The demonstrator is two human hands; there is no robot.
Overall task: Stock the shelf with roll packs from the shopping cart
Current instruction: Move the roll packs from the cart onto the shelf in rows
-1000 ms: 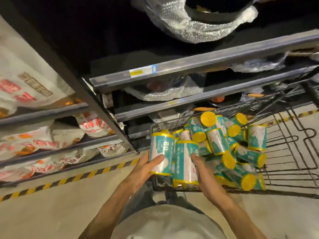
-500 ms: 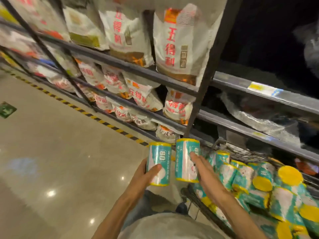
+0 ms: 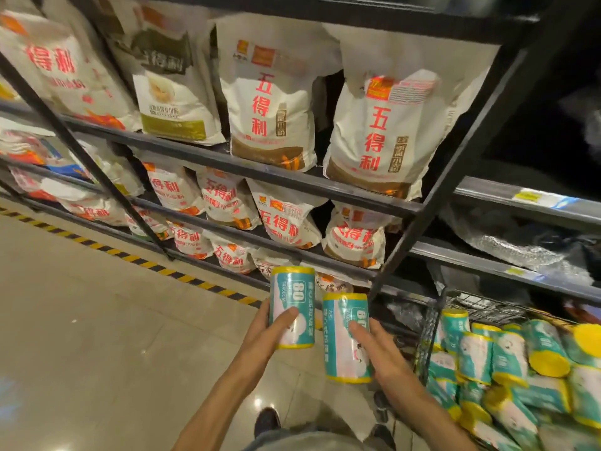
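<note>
Teal-and-white roll packs point(image 3: 292, 309) with yellow ends; white flour bags point(image 3: 271, 102), red lettering

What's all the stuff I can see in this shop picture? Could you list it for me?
Held roll packs: two, teal with yellow ends, one in the left hand, one in the right.
Cart roll packs: many, same colours, piled lower right.
Shopping cart: one, black wire, lower right.
Flour bags: many, white with red lettering, on the shelves.
Shelf rack: black metal frame, several tiers.
Floor tape: yellow-black stripe, along the shelf foot.
Left hand: grips its pack.
Right hand: grips its pack.
</note>
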